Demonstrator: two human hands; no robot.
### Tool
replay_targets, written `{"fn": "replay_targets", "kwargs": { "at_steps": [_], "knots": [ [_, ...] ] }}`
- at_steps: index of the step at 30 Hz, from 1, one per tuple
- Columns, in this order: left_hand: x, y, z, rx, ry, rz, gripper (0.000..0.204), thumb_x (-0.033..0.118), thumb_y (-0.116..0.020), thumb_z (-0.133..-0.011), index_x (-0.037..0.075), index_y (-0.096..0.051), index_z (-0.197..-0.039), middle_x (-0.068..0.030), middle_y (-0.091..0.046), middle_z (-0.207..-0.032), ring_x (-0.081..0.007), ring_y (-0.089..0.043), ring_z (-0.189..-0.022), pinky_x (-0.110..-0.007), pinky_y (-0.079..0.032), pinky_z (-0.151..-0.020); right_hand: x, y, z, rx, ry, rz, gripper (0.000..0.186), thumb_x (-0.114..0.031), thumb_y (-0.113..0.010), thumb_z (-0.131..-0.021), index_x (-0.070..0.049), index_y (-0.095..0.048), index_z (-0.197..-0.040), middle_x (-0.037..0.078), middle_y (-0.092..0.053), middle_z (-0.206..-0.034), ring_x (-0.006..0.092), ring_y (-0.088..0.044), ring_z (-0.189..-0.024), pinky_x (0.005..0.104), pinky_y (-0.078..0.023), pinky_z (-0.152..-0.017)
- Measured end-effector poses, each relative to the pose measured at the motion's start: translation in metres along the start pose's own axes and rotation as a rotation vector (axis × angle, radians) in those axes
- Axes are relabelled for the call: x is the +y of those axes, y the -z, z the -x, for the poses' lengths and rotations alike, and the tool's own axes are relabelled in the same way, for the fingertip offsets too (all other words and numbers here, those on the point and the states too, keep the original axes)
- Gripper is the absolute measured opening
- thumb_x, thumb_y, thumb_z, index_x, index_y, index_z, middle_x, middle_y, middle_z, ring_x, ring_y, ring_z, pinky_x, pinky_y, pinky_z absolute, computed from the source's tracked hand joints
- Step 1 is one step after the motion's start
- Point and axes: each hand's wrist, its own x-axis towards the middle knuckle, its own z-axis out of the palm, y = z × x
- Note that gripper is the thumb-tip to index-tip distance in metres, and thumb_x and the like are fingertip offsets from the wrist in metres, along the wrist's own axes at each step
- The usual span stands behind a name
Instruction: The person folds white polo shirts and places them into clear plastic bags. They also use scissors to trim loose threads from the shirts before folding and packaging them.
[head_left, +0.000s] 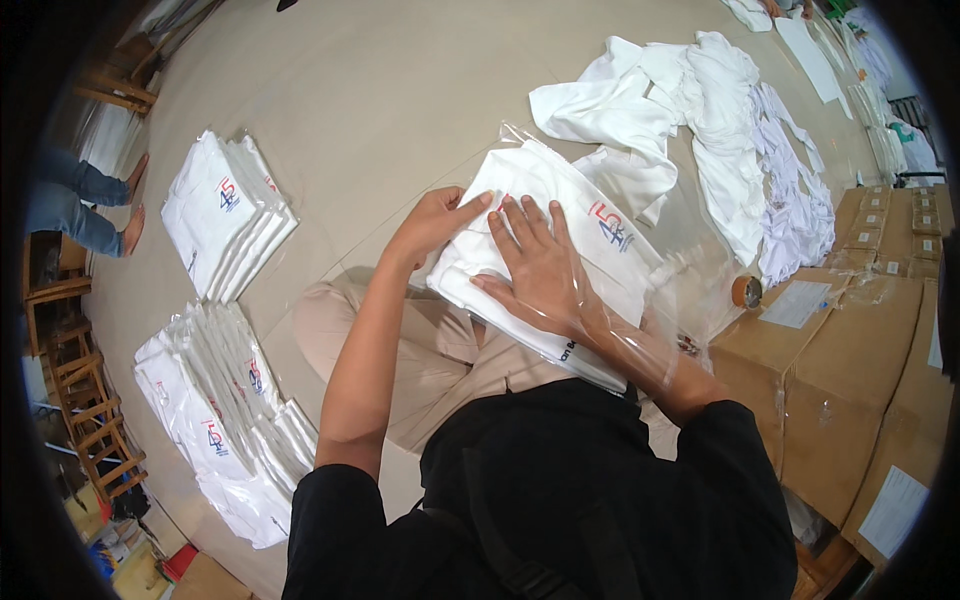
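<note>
A folded white shirt (625,272) with a small red and blue print lies across my lap, on other folded white cloth. Clear plastic film (690,285) spreads along its right side and over my right forearm. My right hand (540,265) rests flat on the shirt, fingers spread, with the film around its wrist. At the shirt's left edge is my left hand (440,228), its thumb on top and its other fingers curled at the border, partly hidden. Whether the shirt is wholly inside the film, I cannot tell.
Two stacks of bagged folded white shirts, one farther (225,215) and one nearer (220,420), stand at left. Loose white garments (700,130) heap at far right. Cardboard boxes (850,370) line the right side, with a tape roll (746,292) beside them. Another person's legs (85,195) show at left.
</note>
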Motion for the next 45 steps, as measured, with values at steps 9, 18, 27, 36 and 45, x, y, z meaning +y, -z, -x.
{"fn": "replay_targets", "kwargs": {
  "at_steps": [9, 18, 27, 36, 45],
  "knots": [
    [-0.022, 0.002, 0.015, 0.042, 0.053, 0.066, 0.063, 0.040, -0.087, -0.097, -0.010, -0.071, -0.131, -0.0165, -0.080, -0.110, -0.0201, -0.078, -0.095, -0.033, -0.062, -0.083, 0.029, 0.052, 0.063, -0.221, 0.182, -0.168, 0.084, -0.048, -0.070, -0.101, 0.003, -0.044, -0.162, 0.026, -0.038, -0.172, 0.0429, -0.031, -0.163, 0.0583, -0.024, -0.133],
    [-0.057, -0.025, -0.004, 0.409, -0.268, -0.172, 0.098, 0.044, -0.079, -0.100, -0.010, -0.030, -0.166, -0.0331, -0.041, -0.166, -0.0391, -0.045, -0.154, -0.045, -0.039, -0.125, 0.075, 0.023, 0.146, 0.051, -0.242, -0.352, 0.061, -0.027, -0.053, -0.113, 0.001, -0.041, -0.166, 0.026, -0.028, -0.178, 0.0452, -0.027, -0.165, 0.0530, -0.026, -0.133],
    [-0.013, -0.090, 0.014, 0.064, -0.640, -0.889, 0.066, 0.050, -0.042, -0.116, 0.022, -0.032, -0.175, -0.0212, -0.012, -0.184, -0.0506, -0.003, -0.168, -0.066, -0.002, -0.133, 0.131, -0.029, 0.152, 0.425, -1.026, -1.266, 0.044, -0.033, -0.060, -0.114, 0.004, -0.064, -0.139, 0.010, -0.071, -0.122, 0.0187, -0.064, -0.110, 0.0334, -0.050, -0.101],
    [0.059, -0.116, -0.029, 0.001, -0.897, -0.926, 0.072, 0.052, -0.064, -0.107, 0.003, -0.054, -0.159, -0.0285, -0.059, -0.154, -0.0470, -0.048, -0.152, -0.058, -0.031, -0.129, 0.148, 0.004, 0.119, 0.405, -0.889, -1.753, 0.035, -0.014, -0.080, -0.100, 0.003, -0.062, -0.125, 0.009, -0.072, -0.119, 0.0167, -0.072, -0.101, 0.0299, -0.058, -0.089],
    [0.142, -0.146, -0.093, -0.743, -0.468, -0.520, 0.045, 0.039, -0.087, -0.094, -0.002, -0.080, -0.113, -0.0044, -0.078, -0.099, -0.0120, -0.068, -0.085, -0.030, -0.055, -0.079, 0.150, 0.019, 0.132, 0.614, -0.983, -1.648, 0.039, -0.007, -0.078, -0.099, -0.006, -0.058, -0.133, 0.010, -0.070, -0.126, 0.0174, -0.067, -0.103, 0.0310, -0.055, -0.094]
  ]
}}
